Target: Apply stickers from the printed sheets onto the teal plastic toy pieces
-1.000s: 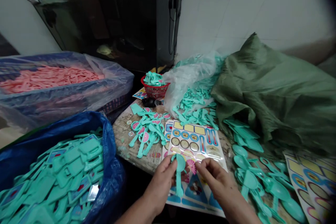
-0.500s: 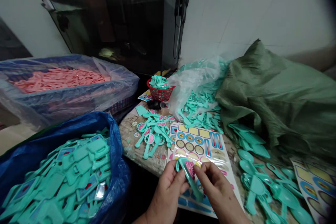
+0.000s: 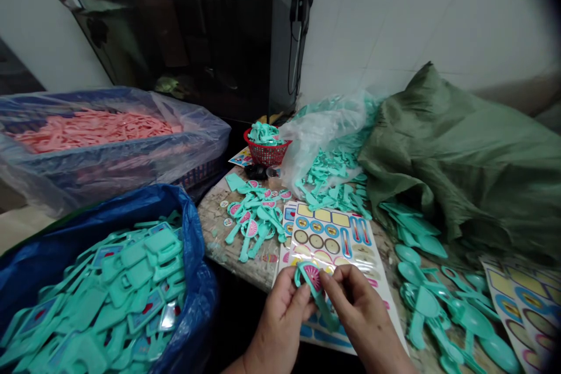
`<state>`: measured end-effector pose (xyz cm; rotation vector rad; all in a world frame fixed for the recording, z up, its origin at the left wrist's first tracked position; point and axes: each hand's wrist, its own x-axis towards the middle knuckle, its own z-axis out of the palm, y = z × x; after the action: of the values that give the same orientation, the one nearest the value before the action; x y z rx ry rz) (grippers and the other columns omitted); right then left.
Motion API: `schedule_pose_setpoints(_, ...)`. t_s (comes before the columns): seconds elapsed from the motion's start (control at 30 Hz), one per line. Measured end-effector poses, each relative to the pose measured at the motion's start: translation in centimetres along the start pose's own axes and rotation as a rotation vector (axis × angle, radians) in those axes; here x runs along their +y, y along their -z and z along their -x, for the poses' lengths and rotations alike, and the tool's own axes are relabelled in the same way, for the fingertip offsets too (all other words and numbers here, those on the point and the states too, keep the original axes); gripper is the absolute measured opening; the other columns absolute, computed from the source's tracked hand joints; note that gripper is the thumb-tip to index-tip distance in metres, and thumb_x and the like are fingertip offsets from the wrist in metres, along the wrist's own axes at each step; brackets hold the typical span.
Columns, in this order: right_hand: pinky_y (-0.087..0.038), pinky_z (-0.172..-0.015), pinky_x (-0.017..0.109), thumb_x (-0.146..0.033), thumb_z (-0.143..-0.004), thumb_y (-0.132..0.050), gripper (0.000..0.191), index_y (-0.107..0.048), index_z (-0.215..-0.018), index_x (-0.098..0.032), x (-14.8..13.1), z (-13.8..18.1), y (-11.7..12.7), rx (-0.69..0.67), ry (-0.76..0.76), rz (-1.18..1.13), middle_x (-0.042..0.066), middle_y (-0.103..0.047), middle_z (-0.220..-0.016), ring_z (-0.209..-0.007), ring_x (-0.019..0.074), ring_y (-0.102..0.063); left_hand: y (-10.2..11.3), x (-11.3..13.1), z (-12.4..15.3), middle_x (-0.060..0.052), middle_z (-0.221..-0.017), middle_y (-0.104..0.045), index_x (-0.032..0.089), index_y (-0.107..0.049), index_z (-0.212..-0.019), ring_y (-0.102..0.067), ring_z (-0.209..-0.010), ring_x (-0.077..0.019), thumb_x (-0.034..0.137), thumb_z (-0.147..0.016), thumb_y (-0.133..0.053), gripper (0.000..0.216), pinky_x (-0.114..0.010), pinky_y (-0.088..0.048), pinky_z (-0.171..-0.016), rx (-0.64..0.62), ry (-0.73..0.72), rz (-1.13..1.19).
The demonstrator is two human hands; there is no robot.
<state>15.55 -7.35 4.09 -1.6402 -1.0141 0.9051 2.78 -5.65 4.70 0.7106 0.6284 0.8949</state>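
Firstly, the dark glass tank (image 3: 175,58) stands behind, and its top is cut off. The worktop (image 3: 214,248) comes next; the green sack (image 3: 456,146) hides its right back part. Beyond the left edge sits the blue bag (image 3: 193,228), filled with turquoise plastic pieces, and one narrow dark gap separates it from the worktop. Near the front left corner a small strip is bare, beside the heap of stickered utensils (image 3: 258,216). The sticker sheets (image 3: 326,231) seem to reach over the front edge, their lower part covered by the hands.

The left hand (image 3: 283,318) has its fingers closed around a turquoise toy utensil (image 3: 325,310), above the sheets near that front edge. The right hand (image 3: 362,310) is bent, its tips at the sticker's edge; whether they pinch or only press, I cannot tell. The utensil is tilted, with a rounded head and a long handle, slightly blurred, partly behind the fingers. On it lies a half-round pink sticker (image 3: 312,276) with pale rays.
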Motion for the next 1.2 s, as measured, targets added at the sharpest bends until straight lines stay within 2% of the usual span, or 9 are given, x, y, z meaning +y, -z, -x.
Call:
schedule_pose_setpoints(0.37, -0.029, -0.047, 0.023, -0.056, -0.074, -0.056, 0.037, -0.041, -0.071, -0.022, -0.5, 0.1, -0.3, 0.001, -0.003, -0.031, -0.006, -0.040, -0.062, -0.054, 0.0102, -0.034, 0.0, -0.2, -0.2, -0.008, -0.118, -0.058, 0.020, -0.052, -0.107, -0.051, -0.114, -0.0214, 0.029, -0.087, -0.051, 0.022, -0.037, -0.041, -0.097, 0.003, -0.012, -0.015)
schedule_pose_setpoints(0.53, -0.029, -0.046, 0.023, -0.059, -0.073, -0.054, 0.039, -0.040, -0.071, -0.022, -0.3, 0.1, -0.3, 0.011, 0.011, 0.054, -0.007, -0.037, -0.059, -0.052, 0.0102, -0.033, 0.2, -0.4, -0.1, -0.008, -0.115, -0.059, 0.020, -0.053, -0.106, -0.056, -0.106, -0.0192, 0.032, -0.086, -0.051, 0.023, -0.033, -0.043, -0.093, 0.011, -0.017, -0.040)
schedule_pose_setpoints(0.67, -0.031, -0.047, 0.024, -0.059, -0.075, -0.051, 0.038, -0.040, -0.072, -0.023, 0.1, 0.1, 0.0, 0.025, 0.077, 0.243, -0.006, -0.037, -0.059, -0.052, 0.0118, -0.036, 0.6, -0.8, -0.1, -0.007, -0.103, -0.063, 0.019, -0.054, -0.105, -0.059, -0.094, -0.0186, 0.038, -0.082, -0.055, 0.030, -0.031, -0.046, -0.086, 0.060, -0.044, -0.196)
schedule_pose_setpoints(0.77, -0.037, -0.049, 0.025, -0.061, -0.074, -0.052, 0.038, -0.042, -0.075, -0.024, 0.3, 0.0, 0.5, -0.011, 0.085, 0.387, -0.004, -0.047, -0.060, -0.053, 0.0141, -0.045, 0.8, -0.9, -0.1, -0.004, -0.089, -0.064, 0.018, -0.055, -0.097, -0.059, -0.084, -0.0166, 0.042, -0.081, -0.054, 0.028, -0.026, -0.047, -0.077, 0.116, -0.060, -0.357)
schedule_pose_setpoints(0.87, -0.043, -0.053, 0.027, -0.062, -0.073, -0.051, 0.039, -0.044, -0.080, -0.024, 0.5, 0.0, 1.2, -0.043, 0.081, 0.485, 0.001, -0.059, -0.069, -0.062, 0.0184, -0.057, 1.1, -0.7, -0.1, -0.002, -0.078, -0.061, 0.017, -0.056, -0.088, -0.057, -0.077, -0.0150, 0.045, -0.083, -0.049, 0.028, -0.022, -0.046, -0.069, 0.155, -0.083, -0.506)
schedule_pose_setpoints(0.97, -0.047, -0.061, 0.030, -0.063, -0.070, -0.053, 0.042, -0.047, -0.083, -0.024, 0.6, -0.1, 1.6, -0.029, 0.110, 0.561, 0.004, -0.062, -0.080, -0.076, 0.0229, -0.062, 1.3, -0.2, 0.2, -0.002, -0.074, -0.060, 0.017, -0.057, -0.085, -0.055, -0.072, -0.0140, 0.045, -0.083, -0.048, 0.029, -0.020, -0.044, -0.066, 0.137, -0.104, -0.644)
schedule_pose_setpoints(1.1, -0.048, -0.067, 0.034, -0.066, -0.062, -0.059, 0.051, -0.051, -0.086, -0.021, 0.9, -0.4, 1.7, 0.000, 0.096, 0.583, 0.007, -0.062, -0.087, -0.082, 0.0260, -0.061, 1.4, 0.4, 0.6, 0.000, -0.067, -0.057, 0.016, -0.056, -0.080, -0.051, -0.064, -0.0118, 0.045, -0.082, -0.049, 0.029, -0.019, -0.042, -0.060, 0.107, -0.085, -0.752)
schedule_pose_setpoints(1.2, -0.047, -0.062, 0.030, -0.063, -0.067, -0.056, 0.045, -0.052, -0.084, -0.021, 1.4, -0.5, 1.9, -0.033, 0.073, 0.463, 0.004, -0.060, -0.078, -0.072, 0.0213, -0.059, 1.6, 1.0, 0.6, 0.000, -0.070, -0.058, 0.016, -0.056, -0.084, -0.054, -0.064, -0.0127, 0.046, -0.082, -0.049, 0.030, -0.019, -0.044, -0.060, 0.129, -0.052, -0.698)
